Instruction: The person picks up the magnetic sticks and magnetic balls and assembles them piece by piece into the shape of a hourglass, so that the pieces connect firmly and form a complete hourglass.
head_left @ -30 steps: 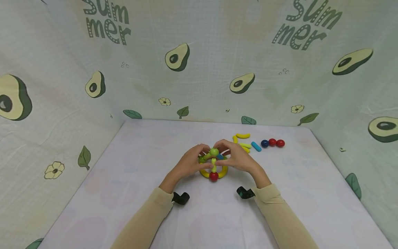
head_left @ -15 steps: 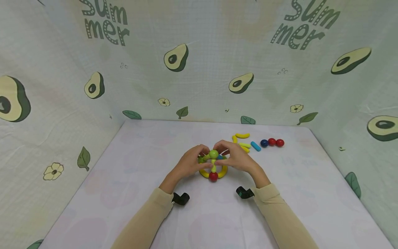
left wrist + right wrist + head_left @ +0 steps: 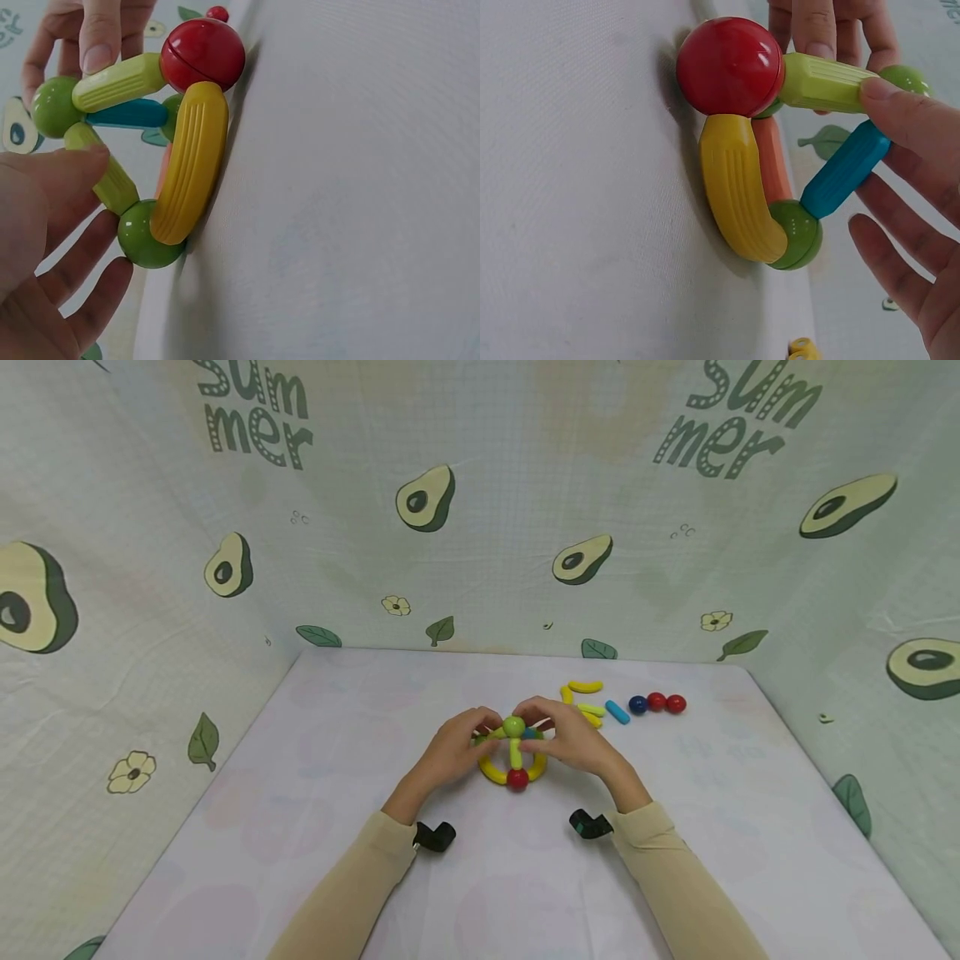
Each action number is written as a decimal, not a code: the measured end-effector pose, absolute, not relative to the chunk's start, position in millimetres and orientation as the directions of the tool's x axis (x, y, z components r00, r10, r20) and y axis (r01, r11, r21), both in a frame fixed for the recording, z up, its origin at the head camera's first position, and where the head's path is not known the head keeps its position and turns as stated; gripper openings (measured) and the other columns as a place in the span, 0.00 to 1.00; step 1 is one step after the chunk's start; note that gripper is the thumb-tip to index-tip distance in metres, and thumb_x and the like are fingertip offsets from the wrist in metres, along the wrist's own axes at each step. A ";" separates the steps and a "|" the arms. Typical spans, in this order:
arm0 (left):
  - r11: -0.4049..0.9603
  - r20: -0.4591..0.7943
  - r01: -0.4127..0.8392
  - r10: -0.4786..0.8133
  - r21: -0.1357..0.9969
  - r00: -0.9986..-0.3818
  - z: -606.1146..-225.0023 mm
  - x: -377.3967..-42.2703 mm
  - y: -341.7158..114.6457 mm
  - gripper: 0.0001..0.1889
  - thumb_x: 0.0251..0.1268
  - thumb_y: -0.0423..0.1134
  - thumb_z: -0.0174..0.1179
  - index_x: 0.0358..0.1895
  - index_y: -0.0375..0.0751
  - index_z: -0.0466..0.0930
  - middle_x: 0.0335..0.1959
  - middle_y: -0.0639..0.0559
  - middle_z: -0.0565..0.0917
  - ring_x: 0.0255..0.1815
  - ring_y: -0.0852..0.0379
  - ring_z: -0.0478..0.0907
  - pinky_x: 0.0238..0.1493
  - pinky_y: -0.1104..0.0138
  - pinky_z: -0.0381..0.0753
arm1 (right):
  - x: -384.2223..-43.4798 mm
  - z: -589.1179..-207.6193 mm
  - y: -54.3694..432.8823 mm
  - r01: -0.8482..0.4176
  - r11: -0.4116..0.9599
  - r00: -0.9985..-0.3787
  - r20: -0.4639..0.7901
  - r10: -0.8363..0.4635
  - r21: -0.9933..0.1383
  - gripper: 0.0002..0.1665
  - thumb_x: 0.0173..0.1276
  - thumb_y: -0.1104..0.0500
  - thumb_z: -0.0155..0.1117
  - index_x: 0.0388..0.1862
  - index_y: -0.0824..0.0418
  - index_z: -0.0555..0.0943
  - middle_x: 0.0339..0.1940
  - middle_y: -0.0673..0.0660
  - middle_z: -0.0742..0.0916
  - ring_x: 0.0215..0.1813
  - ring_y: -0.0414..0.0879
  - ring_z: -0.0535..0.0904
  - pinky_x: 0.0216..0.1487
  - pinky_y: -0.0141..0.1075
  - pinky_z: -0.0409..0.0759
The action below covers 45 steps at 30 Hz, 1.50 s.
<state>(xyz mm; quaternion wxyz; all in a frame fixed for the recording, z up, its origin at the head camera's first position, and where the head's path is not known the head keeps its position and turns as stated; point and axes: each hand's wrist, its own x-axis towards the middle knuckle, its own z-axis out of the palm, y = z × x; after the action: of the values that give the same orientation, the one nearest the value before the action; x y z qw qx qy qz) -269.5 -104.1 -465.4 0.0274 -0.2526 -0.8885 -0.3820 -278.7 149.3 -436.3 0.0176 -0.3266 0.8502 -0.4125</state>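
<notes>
While the left hand (image 3: 447,750) pinches a lime-green ridged stick (image 3: 118,186), the right hand (image 3: 573,742) grips a second lime-green ridged stick (image 3: 826,82), thumb tip upon it, beside a glossy light-green ball (image 3: 513,727). Both sticks belong to a pyramid-shaped frame (image 3: 515,755) between the hands, low at the white tabletop (image 3: 480,877), its glossy red ball (image 3: 517,779) nearest the person. Beyond the right hand lie a blue stick (image 3: 618,712), curved yellow sticks (image 3: 586,687) and a dark-blue ball (image 3: 638,705).

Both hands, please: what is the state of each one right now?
Left hand: holding the ball-and-stick frame.
Right hand: holding the same frame.
</notes>
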 end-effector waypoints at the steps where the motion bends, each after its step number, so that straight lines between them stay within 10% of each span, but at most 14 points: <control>1: 0.581 0.248 0.473 0.426 0.663 -0.870 -465.7 -269.7 -104.3 0.13 0.76 0.39 0.67 0.58 0.50 0.80 0.54 0.56 0.85 0.55 0.55 0.82 0.60 0.60 0.83 | -278.8 -436.0 149.0 -0.542 0.445 -0.785 0.241 -0.570 -0.713 0.24 0.67 0.59 0.80 0.60 0.52 0.82 0.56 0.48 0.88 0.58 0.50 0.85 0.61 0.51 0.85; 45: 0.603 0.235 0.470 0.428 0.645 -0.873 -467.3 -271.3 -106.0 0.13 0.78 0.36 0.65 0.60 0.49 0.80 0.55 0.55 0.86 0.54 0.58 0.82 0.61 0.63 0.84 | -316.0 -452.9 269.5 -0.268 0.833 -0.963 0.106 -0.248 -0.483 0.25 0.74 0.66 0.69 0.69 0.62 0.81 0.67 0.69 0.82 0.63 0.66 0.78 0.67 0.64 0.77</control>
<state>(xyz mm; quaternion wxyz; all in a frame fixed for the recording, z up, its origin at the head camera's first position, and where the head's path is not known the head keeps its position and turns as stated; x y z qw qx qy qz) -271.3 -106.0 -467.3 0.0284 -0.2509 -0.8949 -0.3681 -316.0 269.5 -452.9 -0.0196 -0.1347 0.9573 -0.2551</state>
